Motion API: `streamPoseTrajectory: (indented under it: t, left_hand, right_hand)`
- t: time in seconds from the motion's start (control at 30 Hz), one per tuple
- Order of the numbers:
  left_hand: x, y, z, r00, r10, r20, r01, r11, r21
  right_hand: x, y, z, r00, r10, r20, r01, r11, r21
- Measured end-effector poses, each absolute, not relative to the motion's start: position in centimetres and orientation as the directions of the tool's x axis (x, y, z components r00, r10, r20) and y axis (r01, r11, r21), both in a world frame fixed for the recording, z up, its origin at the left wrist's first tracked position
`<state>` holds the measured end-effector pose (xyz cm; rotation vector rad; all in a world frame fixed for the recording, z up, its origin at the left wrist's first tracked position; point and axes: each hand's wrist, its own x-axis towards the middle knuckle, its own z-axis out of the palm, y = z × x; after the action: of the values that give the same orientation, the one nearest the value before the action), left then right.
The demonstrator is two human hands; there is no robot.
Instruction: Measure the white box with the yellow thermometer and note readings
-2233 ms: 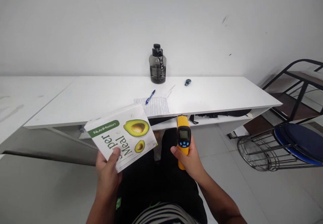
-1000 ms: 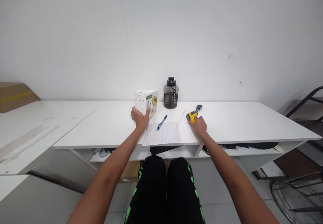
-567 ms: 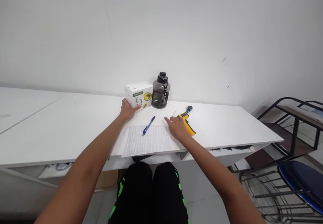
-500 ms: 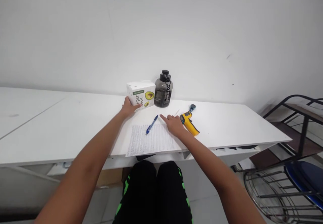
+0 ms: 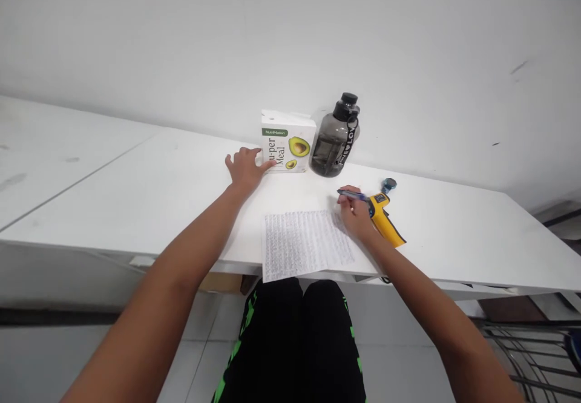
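Observation:
A white meal box [image 5: 290, 144] with avocado pictures stands upright near the wall. My left hand [image 5: 246, 170] is at its lower left edge, fingers spread, the thumb tip in front of the box's face. Closed around a blue pen [image 5: 350, 195] is my right hand [image 5: 356, 214], just above the table by the sheet's upper right corner. The handwritten paper sheet [image 5: 304, 242] lies at the front edge, slightly overhanging it. Right beside my right hand lies a yellow infrared thermometer gun [image 5: 385, 224].
A dark translucent water jug [image 5: 331, 143] with a black lid stands right of the box. A blue wristwatch [image 5: 388, 184] lies behind the thermometer. The white table [image 5: 181, 179] runs along the wall [image 5: 181, 46]. Metal stool bars [image 5: 521, 354] show at lower right.
My right hand has picked up the pen from the sheet. The box now stands closer to the wall, and my left hand's fingers have spread. The view has shifted.

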<state>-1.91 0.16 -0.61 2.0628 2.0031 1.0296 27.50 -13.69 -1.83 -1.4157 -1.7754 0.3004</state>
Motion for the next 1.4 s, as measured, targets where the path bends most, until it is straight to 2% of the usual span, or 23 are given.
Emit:
streamPoseTrajectory:
  t: [0.07, 0.13, 0.2, 0.27, 0.33, 0.4, 0.5, 0.6, 0.67, 0.77, 0.83, 1.0, 1.17, 1.4]
  left_hand:
    - [-2.0, -0.3, -0.2, -0.174, 0.859, 0.481, 0.863, -0.103, 0.495]
    - [-1.8, -1.1, 0.2, -0.141, 0.817, 0.559, 0.875, -0.162, 0.457]
    - [-1.1, -2.2, 0.6, 0.008, 0.790, 0.613, 0.881, -0.296, 0.370]
    - [0.3, -3.5, 1.0, 0.224, 0.737, 0.638, 0.852, -0.466, 0.240]
    - [2.0, -4.8, 1.2, 0.455, 0.650, 0.609, 0.777, -0.623, 0.084]
    - [3.6, -5.9, 1.2, 0.622, 0.584, 0.522, 0.698, -0.715, -0.032]
    - [4.9, -6.7, 0.8, 0.746, 0.575, 0.336, 0.636, -0.765, -0.102]
    - [5.1, -6.4, 0.4, 0.761, 0.633, 0.145, 0.646, -0.760, -0.068]
    - [5.0, -6.0, 0.2, 0.756, 0.650, 0.079, 0.653, -0.757, -0.019]
    - [4.7, -5.6, 0.2, 0.767, 0.637, 0.071, 0.637, -0.771, 0.033]
    - [4.6, -5.6, 0.3, 0.768, 0.637, 0.068, 0.634, -0.771, 0.068]
    - [4.3, -5.6, 0.4, 0.756, 0.654, 0.042, 0.642, -0.752, 0.151]
    - [4.2, -5.6, 0.3, 0.732, 0.681, 0.024, 0.668, -0.724, 0.169]
    - [4.3, -5.8, 0.6, 0.772, 0.635, 0.035, 0.622, -0.765, 0.169]
  right_hand:
    - [27.7, -13.9, -2.2, 0.084, 0.920, 0.382, 0.466, 0.302, -0.832]
    - [27.6, -14.0, -2.4, 0.073, 0.948, 0.311, 0.299, 0.276, -0.913]
    - [27.5, -14.0, -2.4, 0.014, 0.962, 0.274, 0.250, 0.262, -0.932]
    - [27.5, -14.0, -2.4, -0.069, 0.970, 0.234, 0.290, 0.244, -0.926]
    - [27.5, -14.0, -2.2, -0.097, 0.972, 0.215, 0.319, 0.235, -0.918]
    - [27.5, -14.0, -1.9, -0.078, 0.974, 0.211, 0.292, 0.225, -0.930]
    - [27.3, -14.1, -1.2, -0.061, 0.984, 0.167, 0.217, 0.176, -0.960]
    - [27.0, -14.2, -0.8, -0.119, 0.988, 0.098, 0.197, 0.121, -0.973]
    - [26.9, -14.1, -0.8, -0.112, 0.985, 0.130, 0.189, 0.150, -0.970]
    - [26.8, -14.2, -1.1, 0.005, 0.976, 0.219, 0.220, 0.213, -0.952]
    - [26.9, -14.3, -1.2, 0.048, 0.977, 0.207, 0.262, 0.187, -0.947]
    - [26.9, -14.8, -1.0, -0.085, 0.991, 0.102, 0.327, 0.125, -0.937]
    - [26.3, -15.1, -0.2, -0.009, 0.993, 0.116, 0.559, 0.101, -0.823]
    - [26.1, -15.1, 0.2, -0.012, 0.998, 0.068, 0.589, 0.063, -0.805]
